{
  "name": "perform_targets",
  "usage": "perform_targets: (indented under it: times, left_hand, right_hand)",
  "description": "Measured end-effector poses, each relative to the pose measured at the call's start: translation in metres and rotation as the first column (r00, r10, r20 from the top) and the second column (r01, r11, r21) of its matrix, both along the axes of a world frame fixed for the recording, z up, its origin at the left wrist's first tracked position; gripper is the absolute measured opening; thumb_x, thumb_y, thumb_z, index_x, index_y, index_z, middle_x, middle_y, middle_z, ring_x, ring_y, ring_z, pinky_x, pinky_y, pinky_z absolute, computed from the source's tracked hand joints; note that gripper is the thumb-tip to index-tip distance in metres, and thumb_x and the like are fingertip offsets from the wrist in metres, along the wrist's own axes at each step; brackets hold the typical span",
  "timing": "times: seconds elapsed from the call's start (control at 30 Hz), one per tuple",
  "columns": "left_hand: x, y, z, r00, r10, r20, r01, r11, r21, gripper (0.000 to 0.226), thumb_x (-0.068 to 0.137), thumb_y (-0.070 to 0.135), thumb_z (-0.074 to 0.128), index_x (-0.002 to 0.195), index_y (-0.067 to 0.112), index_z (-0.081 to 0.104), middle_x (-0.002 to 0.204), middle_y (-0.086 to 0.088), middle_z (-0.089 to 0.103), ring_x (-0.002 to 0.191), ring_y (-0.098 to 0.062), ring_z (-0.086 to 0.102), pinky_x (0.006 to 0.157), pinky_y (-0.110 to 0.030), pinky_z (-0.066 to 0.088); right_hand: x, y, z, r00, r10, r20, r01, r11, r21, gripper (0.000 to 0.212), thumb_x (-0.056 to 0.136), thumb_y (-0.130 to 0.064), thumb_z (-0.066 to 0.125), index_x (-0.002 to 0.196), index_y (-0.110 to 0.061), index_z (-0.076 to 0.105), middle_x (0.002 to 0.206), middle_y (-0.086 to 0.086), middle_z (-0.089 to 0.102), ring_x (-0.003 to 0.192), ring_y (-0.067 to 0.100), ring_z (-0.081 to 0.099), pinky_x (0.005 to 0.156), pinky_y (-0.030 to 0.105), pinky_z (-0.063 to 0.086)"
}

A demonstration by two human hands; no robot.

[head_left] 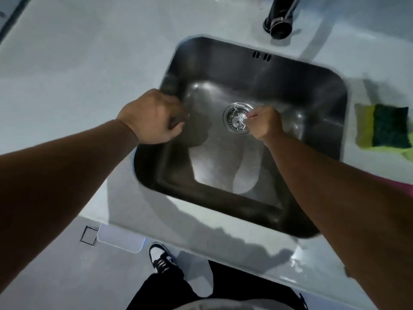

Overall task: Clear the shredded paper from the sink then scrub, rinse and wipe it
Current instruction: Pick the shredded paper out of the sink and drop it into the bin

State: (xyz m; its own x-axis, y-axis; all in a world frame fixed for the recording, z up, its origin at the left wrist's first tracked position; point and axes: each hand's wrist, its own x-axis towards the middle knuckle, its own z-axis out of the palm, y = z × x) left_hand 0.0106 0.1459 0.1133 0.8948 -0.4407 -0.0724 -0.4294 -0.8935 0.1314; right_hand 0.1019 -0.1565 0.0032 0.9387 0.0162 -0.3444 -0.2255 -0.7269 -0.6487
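Right hand (266, 124) is down in the bottom of the sink (290, 86), fingers curled and pinching at a thin white strand of the shredded paper (238, 113). What's left of the paper sits tangled on the drain strainer (232, 125), right at the fingertips. Left hand (152, 119) hangs over the sink's left rim with its fingers curled under. Honestly can't tell if it's got anything in it, since the fingers hide the palm. The two hands are well apart, with the strainer between them, closer to the right one.

Out on the pale countertop (78, 63), to the right of the sink, a dark green sponge (391, 126) lies on a yellow-green cloth (364, 128). The black faucet (279, 21) stands on the far side. Near edge, a black-and-white shoe (161, 258) shows on the floor.
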Motion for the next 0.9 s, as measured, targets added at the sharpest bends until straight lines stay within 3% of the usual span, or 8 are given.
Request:
perform_targets:
  times: [0.07,0.17,0.27,0.4,0.57,0.77,0.9]
  left_hand:
    - [0.003,0.000,-0.001,0.999,0.044,-0.012,-0.045,0.998,-0.053,0.034,0.092,0.046,0.054,0.099,0.019,0.074,0.106,-0.003,0.071,0.086,-0.034,0.065,0.084,-0.045,0.054]
    - [0.006,0.000,-0.004,0.998,0.064,-0.001,-0.063,0.995,-0.082,0.028,0.091,0.047,0.063,0.079,0.021,0.063,0.095,-0.001,0.068,0.081,-0.032,0.061,0.077,-0.043,0.054]
    - [0.006,-0.002,-0.006,0.997,0.055,0.054,-0.049,0.994,-0.099,0.024,0.084,0.030,0.071,0.071,0.020,0.054,0.080,-0.002,0.064,0.073,-0.034,0.057,0.068,-0.040,0.052]
    - [0.005,0.002,-0.009,0.996,0.016,0.083,-0.010,0.997,-0.071,0.014,0.083,0.025,0.068,0.077,0.015,0.060,0.078,-0.007,0.065,0.073,-0.039,0.057,0.066,-0.043,0.052]
    - [0.002,0.002,-0.013,0.989,0.060,0.135,-0.045,0.993,-0.113,0.018,0.091,0.030,0.066,0.084,0.014,0.063,0.072,-0.008,0.062,0.078,-0.039,0.055,0.059,-0.043,0.051]
    - [0.003,0.003,-0.017,0.988,0.074,0.138,-0.057,0.991,-0.123,0.026,0.094,0.040,0.064,0.093,0.016,0.072,0.072,-0.010,0.064,0.083,-0.040,0.057,0.064,-0.042,0.051]
    - [0.005,0.003,-0.018,0.991,0.080,0.110,-0.067,0.991,-0.118,0.041,0.098,0.049,0.048,0.103,0.020,0.076,0.084,-0.012,0.072,0.092,-0.041,0.058,0.073,-0.046,0.054]
  right_hand:
    - [0.021,0.006,-0.013,0.995,0.098,-0.027,-0.101,0.987,-0.123,0.002,0.081,-0.019,0.070,0.082,-0.019,0.070,0.087,0.003,0.062,0.088,0.017,0.059,0.076,0.024,0.048]
    - [0.041,0.021,-0.036,0.987,0.158,0.002,-0.155,0.967,-0.204,0.029,0.083,-0.018,0.072,0.111,-0.011,0.075,0.108,0.011,0.073,0.103,0.026,0.067,0.092,0.033,0.053]
    - [0.045,0.034,-0.055,0.977,0.204,0.067,-0.178,0.944,-0.276,0.043,0.078,-0.019,0.078,0.120,-0.019,0.072,0.119,0.008,0.071,0.111,0.025,0.066,0.098,0.030,0.053]
    - [0.049,0.041,-0.065,0.970,0.201,0.139,-0.151,0.941,-0.302,0.037,0.080,-0.018,0.076,0.116,-0.016,0.069,0.124,0.010,0.063,0.117,0.030,0.060,0.097,0.033,0.051]
    - [0.052,0.039,-0.068,0.955,0.240,0.173,-0.164,0.917,-0.364,0.023,0.088,-0.017,0.069,0.112,-0.016,0.068,0.128,0.011,0.056,0.114,0.034,0.058,0.091,0.037,0.050]
    - [0.058,0.027,-0.068,0.916,0.358,0.180,-0.250,0.862,-0.441,0.023,0.094,-0.022,0.057,0.102,-0.009,0.074,0.115,0.014,0.064,0.103,0.036,0.063,0.083,0.037,0.050]
    - [0.060,0.022,-0.057,0.931,0.291,0.222,-0.191,0.903,-0.384,0.025,0.091,-0.021,0.055,0.096,-0.009,0.076,0.102,0.013,0.074,0.096,0.033,0.068,0.081,0.035,0.052]
